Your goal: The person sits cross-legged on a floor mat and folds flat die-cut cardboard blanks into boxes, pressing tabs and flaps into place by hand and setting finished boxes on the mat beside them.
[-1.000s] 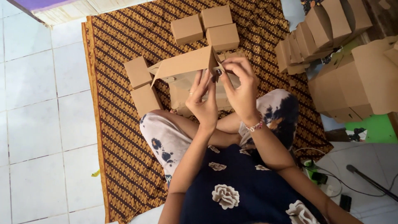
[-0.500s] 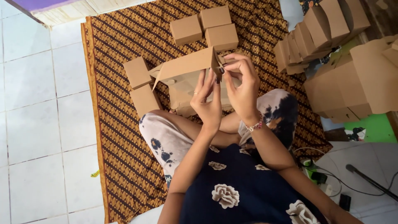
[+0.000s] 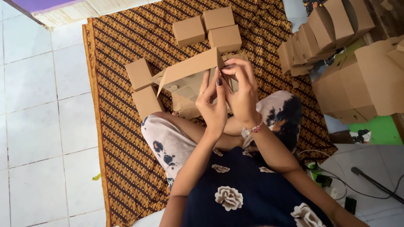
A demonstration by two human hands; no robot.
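Cardboard box (image 3: pixel 191 69) pinched at its right edge by both hands (image 3: pixel 229 94), above mat (image 3: pixel 118 138)

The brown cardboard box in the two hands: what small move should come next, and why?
Probably press the end flap fully in. Both hands, left hand and right hand, pinch one end of the half-folded box, whose long panel still stands tilted and open, unlike the closed boxes on the patterned mat. Whether the flap is already tucked is hidden by the fingers.

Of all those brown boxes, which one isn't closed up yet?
The box held in both hands, its flap sticking out left. The boxes on the mat are all shut cubes.
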